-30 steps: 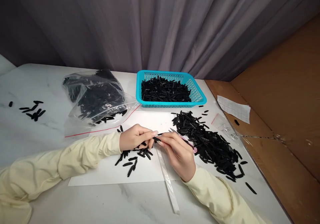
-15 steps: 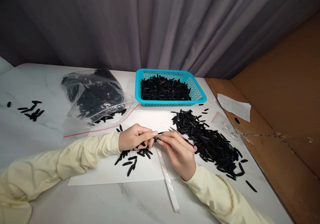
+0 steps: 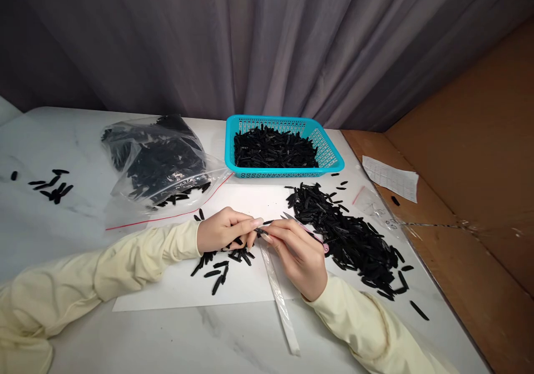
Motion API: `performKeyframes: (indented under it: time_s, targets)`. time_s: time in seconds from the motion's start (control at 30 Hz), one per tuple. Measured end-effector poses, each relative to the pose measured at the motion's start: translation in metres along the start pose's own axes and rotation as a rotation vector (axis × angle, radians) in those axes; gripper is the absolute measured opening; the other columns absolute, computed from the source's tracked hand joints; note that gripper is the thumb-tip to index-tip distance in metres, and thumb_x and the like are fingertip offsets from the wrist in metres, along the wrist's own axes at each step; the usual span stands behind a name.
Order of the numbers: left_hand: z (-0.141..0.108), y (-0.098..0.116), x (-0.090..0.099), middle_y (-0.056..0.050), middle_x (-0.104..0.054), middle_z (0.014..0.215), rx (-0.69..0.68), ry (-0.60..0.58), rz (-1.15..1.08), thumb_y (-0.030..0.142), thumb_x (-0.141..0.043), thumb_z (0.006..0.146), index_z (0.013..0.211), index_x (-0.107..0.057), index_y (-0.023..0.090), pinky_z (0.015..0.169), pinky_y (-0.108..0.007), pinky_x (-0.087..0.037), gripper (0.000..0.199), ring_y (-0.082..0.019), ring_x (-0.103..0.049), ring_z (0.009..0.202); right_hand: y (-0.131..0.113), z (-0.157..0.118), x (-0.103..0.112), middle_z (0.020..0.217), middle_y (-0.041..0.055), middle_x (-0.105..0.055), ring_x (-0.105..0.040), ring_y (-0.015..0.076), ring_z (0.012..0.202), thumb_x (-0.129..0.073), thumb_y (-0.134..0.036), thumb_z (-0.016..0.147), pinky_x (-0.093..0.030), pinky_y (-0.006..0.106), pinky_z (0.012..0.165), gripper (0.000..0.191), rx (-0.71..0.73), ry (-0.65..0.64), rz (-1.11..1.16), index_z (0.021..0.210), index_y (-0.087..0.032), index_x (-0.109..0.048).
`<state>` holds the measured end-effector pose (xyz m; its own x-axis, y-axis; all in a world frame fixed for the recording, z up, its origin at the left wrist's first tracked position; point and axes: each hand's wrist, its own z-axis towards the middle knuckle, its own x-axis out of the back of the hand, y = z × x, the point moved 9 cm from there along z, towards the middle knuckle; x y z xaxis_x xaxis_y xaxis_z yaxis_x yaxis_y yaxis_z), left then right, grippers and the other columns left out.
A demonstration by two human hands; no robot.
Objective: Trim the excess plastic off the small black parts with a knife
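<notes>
Over a white sheet of paper [image 3: 167, 290], my left hand [image 3: 228, 230] and my right hand [image 3: 298, 251] meet fingertip to fingertip. Between them is a small, slim black piece [image 3: 261, 231], pinched by both; its exact kind is too small to make out. Loose black pieces [image 3: 217, 276] of the same sort lie on the paper below my left hand, partly hidden by it. Scissors [image 3: 325, 247] with pink handles lie behind my right hand, mostly covered. A narrow clear plastic strip [image 3: 280, 301] runs from under my fingers toward the table's near edge.
A blue basket [image 3: 287, 171] full of black pieces stands at the back. Left of it rests an open zip bag [image 3: 167, 162] of them. A large heap [image 3: 350, 240] spreads on the right, near a small clear bag [image 3: 375, 207] and a paper slip [image 3: 392, 178].
</notes>
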<state>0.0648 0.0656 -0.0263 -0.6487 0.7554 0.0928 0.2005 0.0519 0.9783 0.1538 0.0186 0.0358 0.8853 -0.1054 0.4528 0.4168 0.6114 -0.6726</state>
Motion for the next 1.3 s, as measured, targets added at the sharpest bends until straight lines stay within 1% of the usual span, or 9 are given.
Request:
performKeyframes:
  time_s: [0.27,0.57,0.8,1.03,1.2,1.3]
  targets:
    - [-0.0002,0.0031,-0.0018,0.004,-0.037,0.038,-0.011,-0.017,-0.029,0.048,-0.040,0.085,0.054,-0.053,0.012,0.034,-0.019,-0.022,0.050,-0.005,-0.030,0.033,0.0007,-0.0006,-0.0005,0.082,0.0080,-0.061,-0.059,0.0162,0.075,-0.047,-0.006,0.085,-0.049,0.028,0.066,0.021,-0.007,-0.010,0.017,0.094,-0.016,-0.063]
    - [0.0001,0.0028,-0.0016,0.004,-0.037,0.038,-0.017,-0.024,-0.011,0.049,-0.039,0.086,0.054,-0.054,0.011,0.034,-0.018,-0.022,0.051,-0.005,-0.030,0.033,0.0011,-0.0005,-0.0015,0.082,0.0086,-0.060,-0.059,0.0162,0.075,-0.046,-0.005,0.086,-0.049,0.028,0.066,0.021,-0.004,-0.023,0.034,0.095,-0.015,-0.062]
    - [0.0001,0.0054,-0.0018,0.005,-0.038,0.039,-0.037,-0.025,0.009,0.043,-0.038,0.088,0.056,-0.055,0.010,0.034,-0.018,-0.023,0.048,-0.004,-0.031,0.034,-0.0020,0.0004,0.0007,0.082,0.0094,-0.060,-0.058,0.0163,0.075,-0.048,-0.001,0.083,-0.049,0.028,0.065,0.022,0.022,0.007,0.019,0.094,-0.014,-0.062]
    - [0.0001,0.0007,-0.0006,0.005,-0.037,0.038,-0.022,-0.013,0.006,0.042,-0.040,0.087,0.057,-0.055,0.010,0.034,-0.017,-0.023,0.046,-0.005,-0.031,0.033,-0.0026,-0.0012,0.0022,0.081,0.0087,-0.060,-0.057,0.0160,0.075,-0.051,-0.001,0.082,-0.049,0.028,0.065,0.020,0.044,0.029,0.018,0.092,-0.014,-0.062]
    - [0.0000,-0.0001,-0.0002,0.004,-0.043,0.041,-0.014,0.007,-0.008,0.039,-0.047,0.084,0.060,-0.055,0.010,0.033,-0.016,-0.023,0.038,-0.004,-0.033,0.033,-0.0030,-0.0010,0.0040,0.081,0.0074,-0.059,-0.057,0.0162,0.076,-0.051,-0.001,0.082,-0.049,0.028,0.065,0.021,0.041,0.051,0.009,0.092,-0.016,-0.061]
    - [0.0000,-0.0001,0.0005,0.005,-0.044,0.043,-0.004,0.021,-0.019,0.038,-0.050,0.082,0.060,-0.055,0.011,0.033,-0.015,-0.023,0.035,-0.003,-0.034,0.033,-0.0006,-0.0005,0.0037,0.082,0.0071,-0.059,-0.057,0.0162,0.074,-0.050,-0.003,0.082,-0.049,0.029,0.064,0.020,0.011,0.044,0.015,0.092,-0.017,-0.060]
